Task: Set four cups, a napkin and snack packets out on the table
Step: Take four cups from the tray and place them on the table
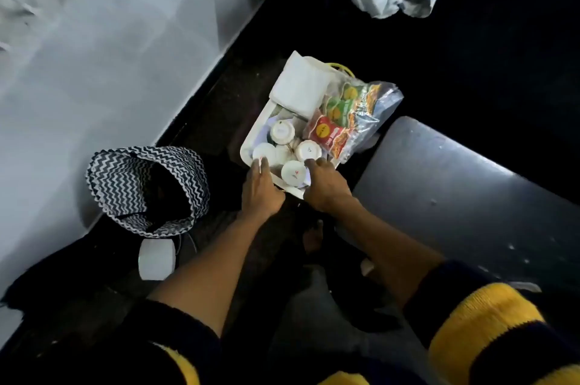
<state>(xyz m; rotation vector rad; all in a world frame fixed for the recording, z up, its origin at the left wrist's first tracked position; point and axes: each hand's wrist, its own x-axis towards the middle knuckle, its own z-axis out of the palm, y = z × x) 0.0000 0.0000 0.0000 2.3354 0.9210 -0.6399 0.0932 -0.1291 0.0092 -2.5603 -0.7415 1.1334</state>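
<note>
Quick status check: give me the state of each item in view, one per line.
White plastic tray: loaded, gripped at its near edge by both hands.
Four white cups: upside down on the tray.
White folded napkin: on the tray.
Clear bag of snack packets: on the tray, overhanging.
Zigzag-patterned bag: open.
Left hand: gripping the tray.
Right hand: gripping the tray.

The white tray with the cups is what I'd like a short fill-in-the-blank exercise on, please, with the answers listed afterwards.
1. The white tray carries ____ white cups, all upside down.
2. The folded white napkin lies at the tray's ____ end, away from the hands.
3. The left hand and right hand both grip the tray's ____ edge.
4. The snack packets sit inside a clear plastic ____.

Answers: four; far; near; bag
</note>
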